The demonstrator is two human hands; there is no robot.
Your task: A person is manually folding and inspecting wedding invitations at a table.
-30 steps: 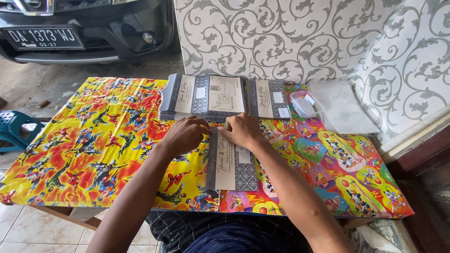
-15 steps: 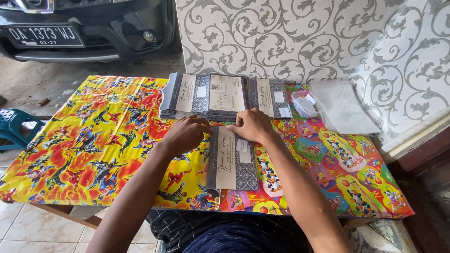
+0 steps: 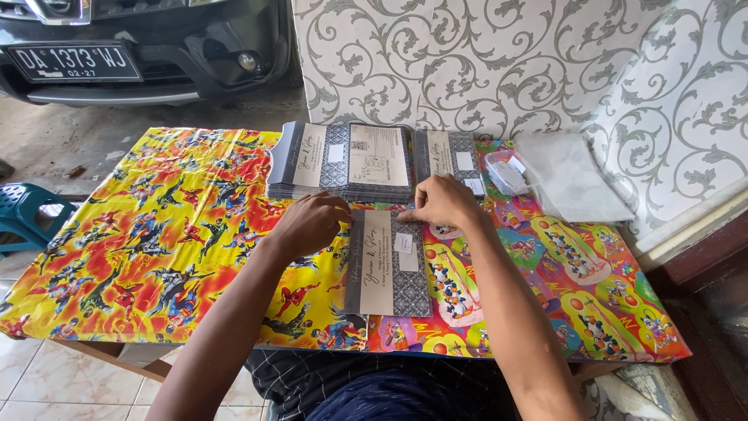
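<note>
A grey and cream invitation card with small white labels lies flat on the table in front of me. My left hand is curled at the card's top left corner, fingertips pinching its edge. The fingertips of my right hand press down on the top right edge, near a white label. Just beyond my hands sits a thick stack of the same cards. A smaller stack stands to its right.
The table carries a bright cartoon-print cloth. Clear plastic sleeves and a small clear bag lie at the back right, against a patterned wall. A dark car is parked beyond the table, and a teal stool stands at the left.
My right hand has slid a little to the right along the card's top edge. My left hand has stayed at the top left corner.
</note>
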